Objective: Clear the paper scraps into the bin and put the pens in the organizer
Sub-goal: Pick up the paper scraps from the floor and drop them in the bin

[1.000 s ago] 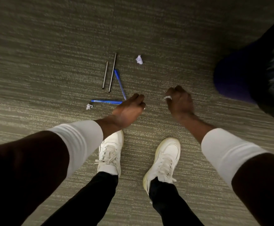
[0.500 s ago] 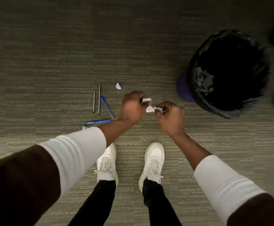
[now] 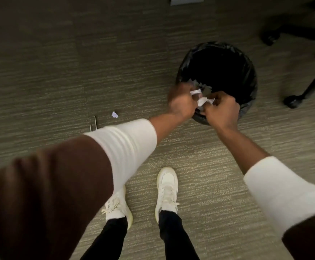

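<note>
A round bin (image 3: 246, 76) lined with a black bag stands on the carpet at the right. My left hand (image 3: 181, 103) and my right hand (image 3: 221, 111) meet over its near rim, each closed on white paper scraps (image 3: 202, 100). More scraps lie inside the bin. One loose scrap (image 3: 115, 114) rests on the carpet to the left. The tips of two dark pens (image 3: 95, 122) show just above my left sleeve; the rest of the pens is hidden by my arm.
Black chair legs with castors (image 3: 291, 101) stand right of the bin and at the top right. A grey object's edge (image 3: 186, 0) shows at the top. My white shoes (image 3: 167, 190) stand on the carpet below the hands.
Both hands rose from the floor with the paper scraps and moved right to the bin's near rim. The view swung right, so the pens slid behind my left arm.
</note>
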`<state>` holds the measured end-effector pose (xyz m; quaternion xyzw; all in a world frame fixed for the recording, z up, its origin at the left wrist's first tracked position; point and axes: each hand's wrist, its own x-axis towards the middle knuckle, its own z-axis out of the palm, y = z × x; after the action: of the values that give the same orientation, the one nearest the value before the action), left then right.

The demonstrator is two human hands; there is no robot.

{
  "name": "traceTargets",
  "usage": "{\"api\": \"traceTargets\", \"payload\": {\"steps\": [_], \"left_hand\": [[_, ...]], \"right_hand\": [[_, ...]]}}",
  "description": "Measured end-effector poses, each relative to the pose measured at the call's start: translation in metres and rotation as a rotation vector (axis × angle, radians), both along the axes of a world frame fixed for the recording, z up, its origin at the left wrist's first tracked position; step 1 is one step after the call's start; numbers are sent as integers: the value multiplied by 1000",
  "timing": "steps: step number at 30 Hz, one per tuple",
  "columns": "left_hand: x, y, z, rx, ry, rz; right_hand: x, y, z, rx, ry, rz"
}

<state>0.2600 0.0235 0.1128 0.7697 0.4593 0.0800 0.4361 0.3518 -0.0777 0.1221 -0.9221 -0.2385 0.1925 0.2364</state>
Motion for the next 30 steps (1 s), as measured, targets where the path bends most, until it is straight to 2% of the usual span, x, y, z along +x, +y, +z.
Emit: {"api": "traceTargets", "payload": {"steps": [6,10,12,17,23,30], "left_hand": [[48,-8,-6,-112,42,-107],[38,-7,-12,-91,109,-145],[17,-5,-16,-52,171,-204],[-60,10,-29,-148,344,-406],[-169,22,-82,-273,629,-307],[-270,-2,-156,-308,648,-229]], "right_hand": [[43,-5,-11,-52,53,-141],[46,-11,-17,-55,74,-112],[34,-15,-20,-45,84,-52],[-18,-4,-28,15,129,150],[-97,28,-67,-116,270,539],[-160,71,-138,-270,276,813]]}}
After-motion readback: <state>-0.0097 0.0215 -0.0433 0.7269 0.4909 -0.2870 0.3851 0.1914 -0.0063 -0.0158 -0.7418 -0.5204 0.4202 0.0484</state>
